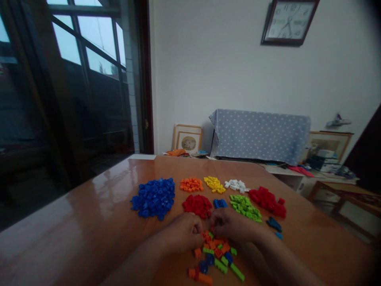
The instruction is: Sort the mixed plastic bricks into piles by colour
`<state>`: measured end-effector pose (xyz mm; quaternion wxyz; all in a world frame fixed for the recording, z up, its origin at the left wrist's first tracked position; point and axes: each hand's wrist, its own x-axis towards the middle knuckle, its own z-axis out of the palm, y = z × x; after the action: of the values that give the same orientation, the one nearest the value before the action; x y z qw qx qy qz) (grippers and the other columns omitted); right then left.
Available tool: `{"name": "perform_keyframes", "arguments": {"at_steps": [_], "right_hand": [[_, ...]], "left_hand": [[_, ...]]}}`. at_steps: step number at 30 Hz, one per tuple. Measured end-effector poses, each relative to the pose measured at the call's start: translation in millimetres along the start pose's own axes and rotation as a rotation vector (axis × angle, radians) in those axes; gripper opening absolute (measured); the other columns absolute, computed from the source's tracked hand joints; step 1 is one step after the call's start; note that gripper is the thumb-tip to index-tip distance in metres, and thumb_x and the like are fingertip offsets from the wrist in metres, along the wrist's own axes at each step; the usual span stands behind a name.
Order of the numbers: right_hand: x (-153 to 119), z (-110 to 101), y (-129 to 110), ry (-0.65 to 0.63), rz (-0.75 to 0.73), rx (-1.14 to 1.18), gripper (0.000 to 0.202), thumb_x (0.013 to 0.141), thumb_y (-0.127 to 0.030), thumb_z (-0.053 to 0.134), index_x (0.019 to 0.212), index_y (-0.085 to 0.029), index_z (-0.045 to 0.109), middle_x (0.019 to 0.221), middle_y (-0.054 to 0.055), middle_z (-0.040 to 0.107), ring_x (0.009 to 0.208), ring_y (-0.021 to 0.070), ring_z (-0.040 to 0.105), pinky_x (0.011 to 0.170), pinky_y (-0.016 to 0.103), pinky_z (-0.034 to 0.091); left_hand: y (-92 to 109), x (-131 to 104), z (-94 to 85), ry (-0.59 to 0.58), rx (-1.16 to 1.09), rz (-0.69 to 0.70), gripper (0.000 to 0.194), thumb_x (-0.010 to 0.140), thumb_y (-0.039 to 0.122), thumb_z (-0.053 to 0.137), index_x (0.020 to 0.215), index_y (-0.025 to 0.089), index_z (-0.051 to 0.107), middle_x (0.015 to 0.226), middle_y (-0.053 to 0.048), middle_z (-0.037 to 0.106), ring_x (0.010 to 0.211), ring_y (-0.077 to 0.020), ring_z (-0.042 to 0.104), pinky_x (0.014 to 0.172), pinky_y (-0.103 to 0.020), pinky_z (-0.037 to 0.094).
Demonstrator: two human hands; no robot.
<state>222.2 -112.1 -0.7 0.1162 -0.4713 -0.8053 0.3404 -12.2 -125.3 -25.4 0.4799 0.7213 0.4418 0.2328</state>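
Mixed bricks | just nearside of hands | both curled, near together; cannot tell if clamped

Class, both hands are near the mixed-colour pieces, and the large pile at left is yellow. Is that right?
No: the head view shows the large pile at left is blue, not yellow. The left hand and right hand are near the mixed-colour pieces.

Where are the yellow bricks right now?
In the head view, the yellow bricks lie just right of centre on the table, between the all-orange pile on their left and the white pile.
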Motion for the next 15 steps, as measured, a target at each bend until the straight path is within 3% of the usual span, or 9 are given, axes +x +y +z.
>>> {"name": "perform_keyframes", "arguments": {"at_steps": [4,9,15], "right_hand": [[-1,-4,3,0.052,-0.004,0.054,0.009,0.074,-0.020,0.060,0.083,-0.018,0.062,0.070,-0.003,0.059,0.062,0.0101,0.050,0.052,0.017,0.034],[4,-9,0,0.189,-0.046,0.100,0.011,0.075,-0.018,0.059,0.085,-0.018,0.061,0.073,-0.002,0.058,0.067,0.0111,0.050,0.058,0.019,0.036],[25,-13,6,0.337,-0.016,0.079,0.015,0.071,-0.014,0.056,0.084,-0.016,0.063,0.071,-0.001,0.060,0.065,0.0120,0.052,0.056,0.020,0.035]], "left_hand": [[-8,8,-5.3,0.078,0.096,0.046,0.017,0.071,0.030,0.063,0.083,0.018,0.067,0.072,0.000,0.063,0.064,-0.0136,0.052,0.052,-0.022,0.028],[-9,20,-22.3,0.181,-0.104,0.026,0.022,0.069,0.028,0.066,0.088,0.018,0.059,0.064,0.004,0.056,0.053,-0.0092,0.043,0.050,-0.021,0.025],[-4,24,-39.1,0.405,-0.339,-0.018,0.019,0.070,0.027,0.064,0.082,0.017,0.053,0.065,0.002,0.060,0.058,-0.0117,0.053,0.055,-0.022,0.032]]}}
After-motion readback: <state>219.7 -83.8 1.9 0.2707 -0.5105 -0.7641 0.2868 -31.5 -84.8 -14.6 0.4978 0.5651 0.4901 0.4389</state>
